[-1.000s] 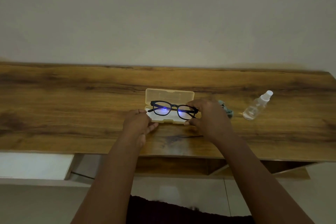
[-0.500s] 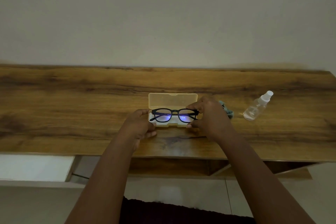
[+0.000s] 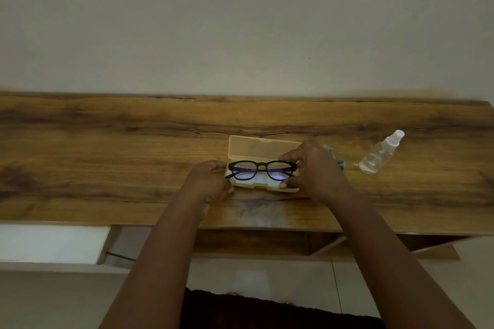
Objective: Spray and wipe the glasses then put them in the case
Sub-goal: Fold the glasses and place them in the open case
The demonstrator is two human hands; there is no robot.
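Observation:
Black-framed glasses [image 3: 263, 169] with folded arms lie in the lower half of an open translucent yellowish case [image 3: 263, 147] on the wooden table. My right hand [image 3: 314, 169] pinches the right end of the glasses between thumb and fingers. My left hand [image 3: 211, 180] touches the case's left end, fingers curled against it; whether it grips the frame too is unclear. The case lid stands open behind the glasses.
A clear spray bottle [image 3: 379, 153] with a white top lies tilted on the table [image 3: 107, 147] to the right. A teal cloth [image 3: 337, 159] peeks out behind my right hand. A wall rises behind the table; a white shelf [image 3: 50, 243] sits below left.
The glasses have come down from just above the case into its lower half. Both hands stayed at the case ends and the view shifted slightly.

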